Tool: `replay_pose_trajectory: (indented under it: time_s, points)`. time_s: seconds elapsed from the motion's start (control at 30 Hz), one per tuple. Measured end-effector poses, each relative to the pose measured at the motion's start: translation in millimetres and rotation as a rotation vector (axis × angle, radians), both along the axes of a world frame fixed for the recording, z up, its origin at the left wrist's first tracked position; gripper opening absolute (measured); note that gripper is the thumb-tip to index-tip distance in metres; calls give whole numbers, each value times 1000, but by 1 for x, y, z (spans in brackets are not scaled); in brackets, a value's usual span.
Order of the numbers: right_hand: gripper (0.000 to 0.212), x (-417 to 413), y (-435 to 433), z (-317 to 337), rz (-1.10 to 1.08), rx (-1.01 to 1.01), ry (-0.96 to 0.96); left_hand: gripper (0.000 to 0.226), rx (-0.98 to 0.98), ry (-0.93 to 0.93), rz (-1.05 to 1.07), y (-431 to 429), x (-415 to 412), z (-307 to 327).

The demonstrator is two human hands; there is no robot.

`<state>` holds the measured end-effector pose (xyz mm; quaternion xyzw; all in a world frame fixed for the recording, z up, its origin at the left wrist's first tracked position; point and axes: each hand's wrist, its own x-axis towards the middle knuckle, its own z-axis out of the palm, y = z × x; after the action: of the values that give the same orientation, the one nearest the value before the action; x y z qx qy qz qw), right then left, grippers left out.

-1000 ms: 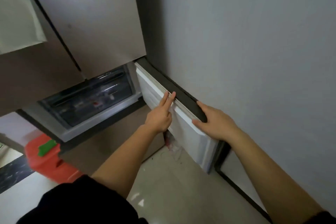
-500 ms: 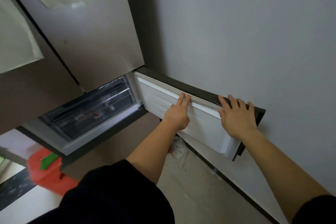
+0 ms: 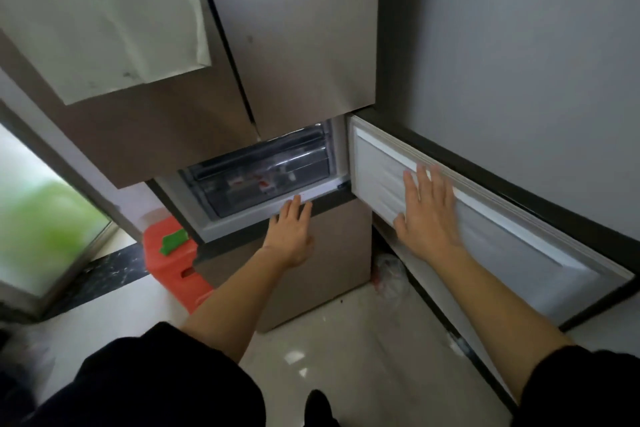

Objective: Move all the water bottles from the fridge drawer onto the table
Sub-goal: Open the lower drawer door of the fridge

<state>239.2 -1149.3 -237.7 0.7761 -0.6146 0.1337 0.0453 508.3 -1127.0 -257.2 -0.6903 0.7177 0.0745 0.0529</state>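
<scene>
Grey wall (image 3: 519, 45) fills the right of my view, with the fridge (image 3: 304, 45) to its left. The fridge's lower door (image 3: 512, 246) is swung wide open and lies close along the wall. My right grip (image 3: 428, 218) presses flat on the door's white inner face, fingers spread and straight. My left grip (image 3: 289, 237) is spread too, fingertips at the white lip below the clear drawer (image 3: 242, 198), holding nothing.

Red-and-white shapes (image 3: 265, 185) show through the drawer front. I take them for the water bottles, but they are too blurred to count. No worktop is in view.

My main worry is the door. If I lift the right grip it may swing back onto my left forearm or block the drawer's travel. A one-handed pull from the lip could skew the drawer on its runners and jam it. A hard tug might send loose bottles rolling forward. A plastic bag (image 3: 389, 276) lies on the floor (image 3: 346, 340) below the door, and an orange stool (image 3: 169, 274) stands at the fridge's left. Either could catch a foot when I turn away carrying bottles.
</scene>
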Motion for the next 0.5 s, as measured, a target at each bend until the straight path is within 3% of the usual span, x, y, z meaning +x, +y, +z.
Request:
replay_pose_trajectory:
  time_s: [0.13,0.2,0.27,0.37,0.5]
  points:
    - [77,78,-44,-17,203,198,-82,80,9,5,120,-15,68,-10]
    - [73,114,-68,-27,263,363,-235,81,-8,120,210,-30,99,-20]
    - [70,146,-92,-39,230,584,-441,80,-14,398,369,-47,121,-32]
    - [64,197,-127,-58,88,790,-755,76,-43,970,732,-77,144,-45]
    - [63,251,-165,-67,-91,968,-1214,42,-110,1565,1013,-114,166,-52]
